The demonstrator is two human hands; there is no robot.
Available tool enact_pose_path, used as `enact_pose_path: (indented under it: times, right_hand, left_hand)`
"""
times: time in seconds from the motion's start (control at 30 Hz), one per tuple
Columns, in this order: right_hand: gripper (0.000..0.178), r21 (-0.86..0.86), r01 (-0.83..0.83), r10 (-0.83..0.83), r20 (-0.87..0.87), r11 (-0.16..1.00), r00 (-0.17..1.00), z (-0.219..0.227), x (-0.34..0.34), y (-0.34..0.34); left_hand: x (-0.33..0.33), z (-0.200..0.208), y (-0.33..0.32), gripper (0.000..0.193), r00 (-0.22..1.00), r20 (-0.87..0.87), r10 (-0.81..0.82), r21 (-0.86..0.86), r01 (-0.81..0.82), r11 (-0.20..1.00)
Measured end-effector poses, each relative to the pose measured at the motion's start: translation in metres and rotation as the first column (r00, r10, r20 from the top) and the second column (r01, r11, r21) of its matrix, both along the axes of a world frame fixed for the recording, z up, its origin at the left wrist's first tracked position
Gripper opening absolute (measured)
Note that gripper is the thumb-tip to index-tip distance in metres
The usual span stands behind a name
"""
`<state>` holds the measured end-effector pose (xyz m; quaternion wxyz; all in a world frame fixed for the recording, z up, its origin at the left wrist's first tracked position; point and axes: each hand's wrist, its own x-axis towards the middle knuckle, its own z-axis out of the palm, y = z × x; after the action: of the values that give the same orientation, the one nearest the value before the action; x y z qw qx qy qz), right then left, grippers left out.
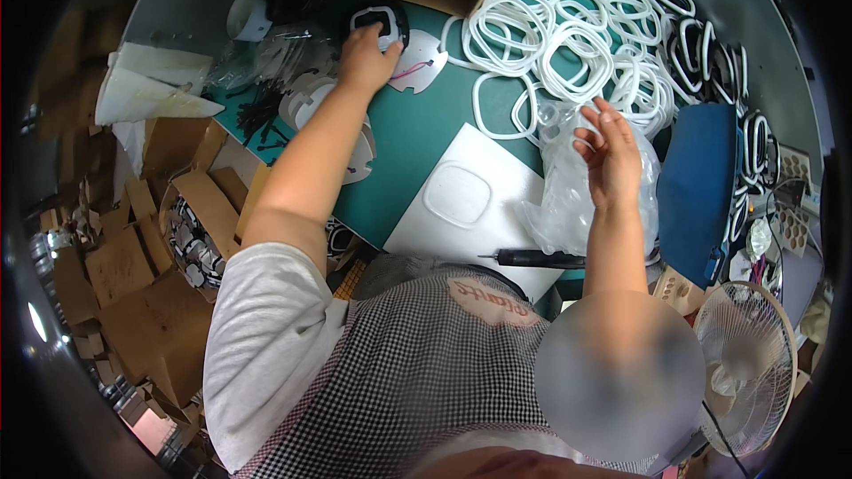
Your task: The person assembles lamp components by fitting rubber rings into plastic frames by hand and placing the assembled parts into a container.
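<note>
At the far side of the table, my left hand [366, 58] has its fingers over a black rounded-square part with a white frame [387, 19], gripping its near edge. A flat white panel with a pink wire [420, 64] lies just right of that hand. My right hand [612, 155] is raised over a clear plastic bag [568, 182], fingers loosely curled and apart, with nothing in it. Between my arms lies a white foam sheet [417, 226] bearing a rounded-square outline [457, 194]. A black pen-shaped driver [537, 258] rests across its near right part.
White rounded rings [575, 60] pile up at the far right. A blue bin [698, 186] and a fan [747, 364] stand on the right. Left are black cable pieces [262, 115], more white panels [359, 160] and a cardboard box [209, 191] of parts.
</note>
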<state>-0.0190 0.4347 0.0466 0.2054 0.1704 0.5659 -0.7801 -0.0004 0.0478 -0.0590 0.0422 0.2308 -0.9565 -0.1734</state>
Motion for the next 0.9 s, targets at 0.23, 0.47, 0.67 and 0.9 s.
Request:
enact_pose_path:
  times: [0.23, 0.47, 0.67, 0.9]
  right_hand:
    - [0.029, 0.042, -0.031, 0.031, 0.011, 0.999, 0.999, 0.001, 0.034, 0.006]
    - [0.045, 0.233, -0.195, 0.239, -0.175, 0.953, 0.955, -0.006, 0.063, 0.005]
    - [0.064, 0.809, -0.216, 0.804, -0.436, 0.547, 0.404, 0.002, 0.096, -0.015]
    - [0.032, 0.507, -0.376, 0.390, 0.084, 0.775, 0.917, -0.014, 0.144, 0.032]
  left_hand:
    - [-0.036, -0.019, -0.016, 0.061, 0.951, 0.296, 0.093, -0.158, -0.047, 0.986]
    - [0.017, 0.040, 0.042, 0.042, 0.987, -0.162, -0.011, 0.751, 0.130, 0.647]
    - [0.109, 0.080, 0.144, 0.039, 0.768, 0.085, -0.635, 0.985, 0.030, 0.167]
    - [0.163, 0.007, 0.167, 0.031, 0.953, 0.033, -0.301, 0.953, 0.062, 0.298]
